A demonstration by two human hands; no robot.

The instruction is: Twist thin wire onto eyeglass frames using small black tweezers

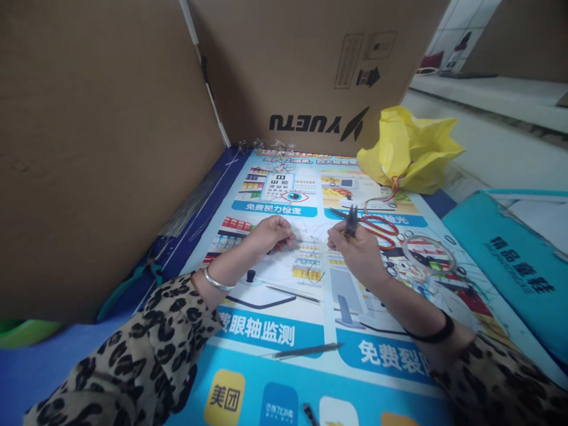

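My left hand (275, 236) is closed in a pinch over the printed sheet (328, 313), with thin wire-like strands by its fingertips; what exactly it grips is too small to tell. To its right, my right hand (357, 248) is closed around small dark-tipped pliers (352, 220), whose jaws point up and away. Fine strands (310, 232) lie in the gap between the hands. Orange-handled scissors (382, 229) rest just beyond my right hand, and a clear ring-shaped coil (428, 254) lies to the right of it.
Cardboard panels (310, 71) rise at the left and back. A yellow bag (410, 151) with coloured wires sits at back right, near a teal box (510, 266). Teal-handled pliers (128, 287) lie at left, a wire tangle (281, 155) at the back, and a dark strip bundle (308, 351) in front.
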